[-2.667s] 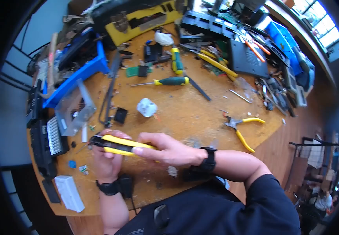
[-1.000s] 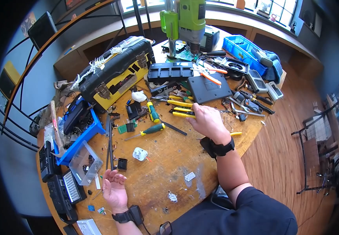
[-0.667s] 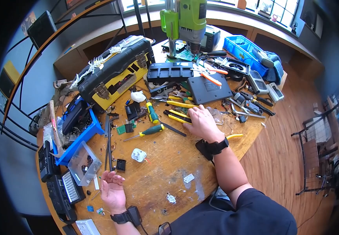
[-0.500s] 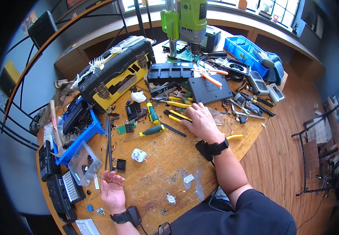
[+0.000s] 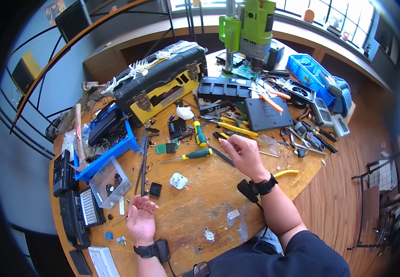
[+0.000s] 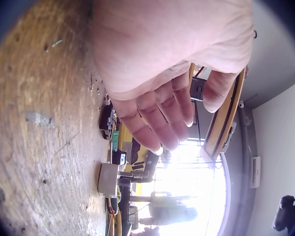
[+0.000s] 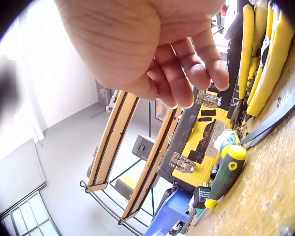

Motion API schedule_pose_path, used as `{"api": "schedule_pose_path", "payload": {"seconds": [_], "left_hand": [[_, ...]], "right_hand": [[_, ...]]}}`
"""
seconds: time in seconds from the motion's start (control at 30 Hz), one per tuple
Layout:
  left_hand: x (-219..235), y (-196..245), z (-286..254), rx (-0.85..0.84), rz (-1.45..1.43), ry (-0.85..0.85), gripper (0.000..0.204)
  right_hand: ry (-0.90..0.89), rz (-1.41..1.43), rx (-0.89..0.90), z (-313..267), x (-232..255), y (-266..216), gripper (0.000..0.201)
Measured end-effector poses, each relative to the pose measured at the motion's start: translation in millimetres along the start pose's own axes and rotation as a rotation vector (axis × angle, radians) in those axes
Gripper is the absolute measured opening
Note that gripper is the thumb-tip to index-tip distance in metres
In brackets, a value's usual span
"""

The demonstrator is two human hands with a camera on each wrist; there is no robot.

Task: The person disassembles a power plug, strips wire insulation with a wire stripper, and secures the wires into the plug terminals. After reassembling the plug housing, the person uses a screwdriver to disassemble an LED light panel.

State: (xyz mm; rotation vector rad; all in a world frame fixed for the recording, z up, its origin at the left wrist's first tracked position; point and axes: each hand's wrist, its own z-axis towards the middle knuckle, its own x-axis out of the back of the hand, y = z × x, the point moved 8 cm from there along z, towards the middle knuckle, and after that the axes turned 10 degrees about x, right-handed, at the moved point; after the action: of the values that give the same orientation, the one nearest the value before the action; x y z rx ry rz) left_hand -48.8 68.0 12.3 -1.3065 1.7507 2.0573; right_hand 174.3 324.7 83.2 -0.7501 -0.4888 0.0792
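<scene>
My right hand is above the bench's right half, fingers loosely bent and holding nothing. Just beyond its fingertips lies a yellow-and-black hand tool, mostly hidden by the hand. Yellow-handled pliers lie under the right wrist, with one handle showing. My left hand rests palm up near the front left, its fingers relaxed; the left wrist view shows nothing in that palm. Between the hands sits a white plug with red wires. Green-and-yellow screwdrivers lie farther back; one screwdriver is large in the right wrist view.
A black-and-yellow toolbox and a green drill press stand at the back. On the left are a blue bin and a clear box. A black panel and assorted tools crowd the right back.
Both hands held the yellow-and-black tool at first. The right hand carried it to the right back, set it down and let go. The left hand stayed at the front left; the head view shifted.
</scene>
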Motion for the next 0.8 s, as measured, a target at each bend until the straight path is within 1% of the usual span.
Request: {"api": "schedule_pose_path", "payload": {"seconds": [0.03, 0.13, 0.33, 0.5, 0.8], "left_hand": [[0.7, -0.7, -0.1, 0.004, 0.000, 0.003, 0.036], [0.4, 0.2, -0.1, -0.007, -0.033, 0.021, 0.036], [-0.7, 0.3, -0.2, 0.008, -0.038, 0.031, 0.036], [-1.6, -1.1, 1.4, 0.009, -0.044, -0.021, 0.035], [-0.4, -1.0, 0.7, 0.010, -0.044, 0.009, 0.036]], "right_hand": [[-0.010, 0.009, 0.007, -0.1, -1.7, 1.0, 0.019], [0.005, 0.037, -0.055, -2.6, -3.8, 7.9, 0.020], [0.001, 0.047, -0.064, -1.9, -5.5, 4.3, 0.020], [-0.009, 0.070, -0.086, -3.3, -8.1, 6.7, 0.023], [-0.018, 0.093, -0.106, -5.6, -11.3, 13.1, 0.024]]}}
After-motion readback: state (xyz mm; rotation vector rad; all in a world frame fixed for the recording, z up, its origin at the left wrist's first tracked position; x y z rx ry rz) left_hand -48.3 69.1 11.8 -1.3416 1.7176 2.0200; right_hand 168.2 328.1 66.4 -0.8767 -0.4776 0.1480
